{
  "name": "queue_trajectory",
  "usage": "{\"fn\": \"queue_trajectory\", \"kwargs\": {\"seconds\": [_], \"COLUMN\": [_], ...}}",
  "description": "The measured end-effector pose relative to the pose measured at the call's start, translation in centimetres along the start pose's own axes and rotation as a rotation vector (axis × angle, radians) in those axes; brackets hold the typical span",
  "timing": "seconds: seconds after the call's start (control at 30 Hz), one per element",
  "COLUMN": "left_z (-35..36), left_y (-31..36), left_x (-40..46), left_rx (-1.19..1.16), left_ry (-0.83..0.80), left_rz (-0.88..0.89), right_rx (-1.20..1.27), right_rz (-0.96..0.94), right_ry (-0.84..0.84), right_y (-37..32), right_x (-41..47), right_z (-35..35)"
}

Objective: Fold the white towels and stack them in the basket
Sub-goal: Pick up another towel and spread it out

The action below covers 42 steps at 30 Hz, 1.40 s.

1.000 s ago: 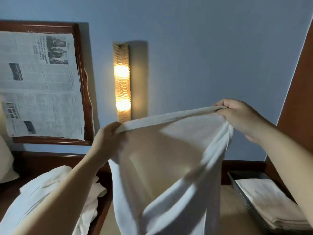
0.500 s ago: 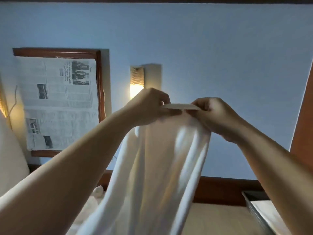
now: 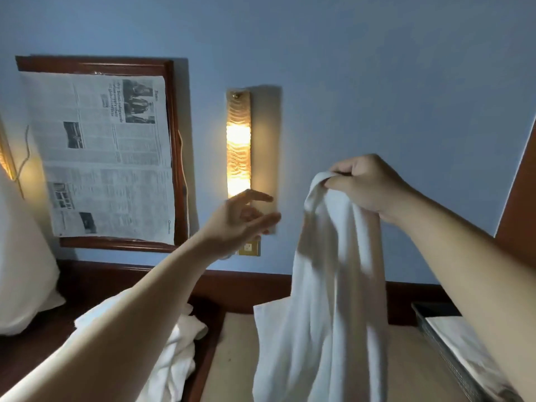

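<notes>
A white towel [image 3: 324, 300] hangs doubled over in the air at centre right, its lower end trailing down out of view. My right hand [image 3: 365, 187] grips its gathered top edge. My left hand [image 3: 243, 219] is raised to the left of the towel, fingers loosely spread, holding nothing and not touching it. At the lower right stands a dark basket [image 3: 435, 329] with a folded white towel [image 3: 464, 343] inside, partly hidden by my right forearm. A heap of unfolded white towels [image 3: 177, 352] lies at the lower left, under my left forearm.
A lit wall lamp [image 3: 238, 146] and a framed newspaper [image 3: 101, 155] hang on the blue wall ahead. A white pillow [image 3: 20, 271] sits at far left. A beige surface [image 3: 235, 358] lies below the towel, edged by dark wood.
My hands brought the towel's top corners together, then my left hand let go and moved left. My right hand now holds both corners alone. The view has tilted down a little.
</notes>
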<state>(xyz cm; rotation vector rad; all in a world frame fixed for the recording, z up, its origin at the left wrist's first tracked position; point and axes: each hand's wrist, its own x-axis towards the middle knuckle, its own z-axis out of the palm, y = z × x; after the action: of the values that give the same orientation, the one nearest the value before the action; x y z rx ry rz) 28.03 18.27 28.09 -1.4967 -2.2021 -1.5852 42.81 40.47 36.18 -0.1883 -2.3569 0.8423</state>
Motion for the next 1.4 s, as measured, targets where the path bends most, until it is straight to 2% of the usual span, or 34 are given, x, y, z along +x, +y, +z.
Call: {"fn": "queue_trajectory", "kwargs": {"seconds": [0.03, 0.1, 0.23, 0.3, 0.43, 0.5, 0.57, 0.67, 0.8, 0.87, 1.0, 1.07, 1.23, 1.4], "left_z": [1.8, 4.4, 5.4, 5.6, 5.7, 5.3, 4.3, 1.7, -1.7, -2.7, -4.8, -5.7, -8.2, -9.9], "left_y": [1.1, 2.5, 2.9, 3.0, 3.0, 2.8, 3.2, 3.4, 1.7, 0.3, -2.7, -3.9, -6.5, -8.0], "left_x": [0.4, 1.3, 2.1, 1.9, 1.9, 2.3, 2.7, 3.3, 2.6, 2.3, 1.8, 1.2, -1.0, -2.6], "left_rx": [-0.008, 0.003, -0.039, 0.070, 0.519, 0.633, 0.643, 0.657, 0.724, 0.728, 0.596, 0.581, 0.594, 0.619], "left_ry": [-0.045, 0.015, 0.165, 0.189, 0.228, 0.299, 0.373, 0.435, 0.429, 0.449, 0.521, 0.515, 0.566, 0.582], "left_rz": [0.052, 0.106, 0.012, 0.040, 0.234, 0.305, 0.307, 0.308, 0.356, 0.296, -0.081, -0.207, -0.348, -0.424], "right_rx": [-0.022, -0.040, -0.081, -0.124, -0.331, -0.345, -0.374, -0.408, -0.320, -0.307, -0.298, -0.355, -0.524, -0.537], "right_rz": [-0.024, -0.065, -0.029, 0.021, 0.060, 0.061, 0.091, 0.228, 0.414, 0.453, 0.528, 0.548, 0.621, 0.653], "right_ry": [-0.070, -0.144, -0.083, -0.102, -0.171, -0.134, -0.056, 0.053, 0.092, 0.099, 0.081, 0.048, -0.016, 0.048], "right_y": [-0.7, -1.3, -0.4, 0.1, 1.2, 2.8, 5.7, 11.9, 17.7, 19.2, 21.6, 22.9, 24.9, 26.3], "right_x": [-0.1, -0.4, -0.7, -1.5, -3.1, -3.7, -4.6, -7.6, -11.0, -11.4, -11.7, -12.2, -13.8, -13.3], "right_z": [0.9, 1.9, 0.7, 0.1, -0.4, -0.7, -0.4, 0.7, 0.8, 0.5, 0.1, -0.1, -0.7, -3.0]}}
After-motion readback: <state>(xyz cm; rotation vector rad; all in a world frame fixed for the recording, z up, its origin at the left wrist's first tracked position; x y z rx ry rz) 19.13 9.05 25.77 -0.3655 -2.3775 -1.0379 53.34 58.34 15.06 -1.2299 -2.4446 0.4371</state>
